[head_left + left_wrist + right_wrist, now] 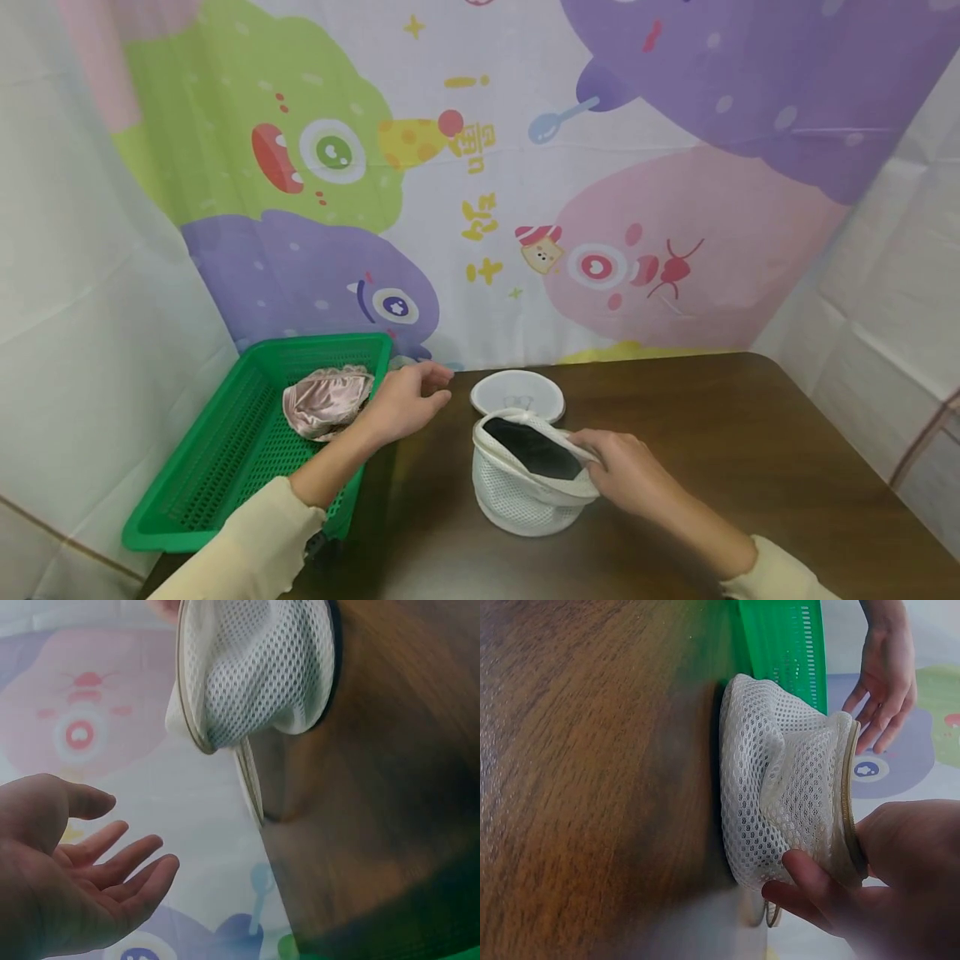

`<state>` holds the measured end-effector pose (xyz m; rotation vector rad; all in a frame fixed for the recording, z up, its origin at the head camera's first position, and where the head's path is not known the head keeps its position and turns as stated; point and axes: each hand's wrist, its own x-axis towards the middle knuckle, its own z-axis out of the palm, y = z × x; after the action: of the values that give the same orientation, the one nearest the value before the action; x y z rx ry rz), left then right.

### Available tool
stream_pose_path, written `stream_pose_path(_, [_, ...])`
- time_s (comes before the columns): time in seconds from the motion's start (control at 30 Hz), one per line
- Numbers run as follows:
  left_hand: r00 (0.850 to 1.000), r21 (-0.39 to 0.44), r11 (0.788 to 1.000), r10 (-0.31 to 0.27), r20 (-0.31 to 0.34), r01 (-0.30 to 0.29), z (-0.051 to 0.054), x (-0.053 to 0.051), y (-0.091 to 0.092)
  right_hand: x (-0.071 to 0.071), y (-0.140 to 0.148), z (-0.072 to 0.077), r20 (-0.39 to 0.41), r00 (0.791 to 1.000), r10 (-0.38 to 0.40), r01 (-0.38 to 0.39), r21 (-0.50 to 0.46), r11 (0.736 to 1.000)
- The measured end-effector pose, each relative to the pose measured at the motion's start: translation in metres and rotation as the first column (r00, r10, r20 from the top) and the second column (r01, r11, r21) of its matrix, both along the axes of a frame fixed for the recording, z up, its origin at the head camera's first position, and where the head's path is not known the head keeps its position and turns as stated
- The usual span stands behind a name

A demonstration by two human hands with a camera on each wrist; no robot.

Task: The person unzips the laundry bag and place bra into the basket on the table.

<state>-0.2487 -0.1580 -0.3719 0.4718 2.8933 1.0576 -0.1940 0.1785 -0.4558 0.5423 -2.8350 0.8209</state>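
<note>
A white mesh laundry bag (517, 500) stands on the table with its zipped rim open, and dark cloth (534, 448) shows inside. My right hand (630, 471) pinches the bag's rim on its right side; in the right wrist view the fingers (810, 881) lie against the mesh. The bag's round white lid (517, 392) lies folded back behind it. My left hand (408, 404) hangs in the air between basket and bag, fingers loosely bent and holding nothing. Pink satin underwear (326, 400) lies in the green basket (198, 433) to the left.
A brown wooden table (705, 417) carries the basket and the bag. Behind it hangs a cloth backdrop (480, 317) with cartoon monsters, and white cloth (90, 250) covers the side wall.
</note>
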Motion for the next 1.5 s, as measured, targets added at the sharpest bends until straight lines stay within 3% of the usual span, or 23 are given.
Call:
stream_pose_path(0.23, [1.000, 0.014, 1.000, 0.005, 0.027, -0.005, -0.003, 0.004, 0.012, 0.000, -0.001, 0.000, -0.002, 1.000, 0.000, 0.000, 0.002, 1.000])
stream_pose_path(0.83, [0.999, 0.044, 0.999, -0.024, -0.031, 0.025, -0.013, 0.014, 0.044, -0.001, -0.002, 0.002, -0.007, 1.000, -0.004, 0.003, -0.017, 1.000])
stream_pose_path(1.13, [0.995, 0.039, 0.996, -0.073, -0.065, 0.076, -0.015, 0.020, 0.052, -0.002, -0.002, 0.001, -0.042, 0.999, 0.006, -0.007, -0.037, 0.999])
stream_pose_path(1.5, [0.987, 0.014, 0.992, -0.124, -0.101, 0.126, -0.024, 0.025, 0.060, -0.003, -0.002, 0.003, -0.010, 1.000, -0.014, 0.013, -0.062, 0.998])
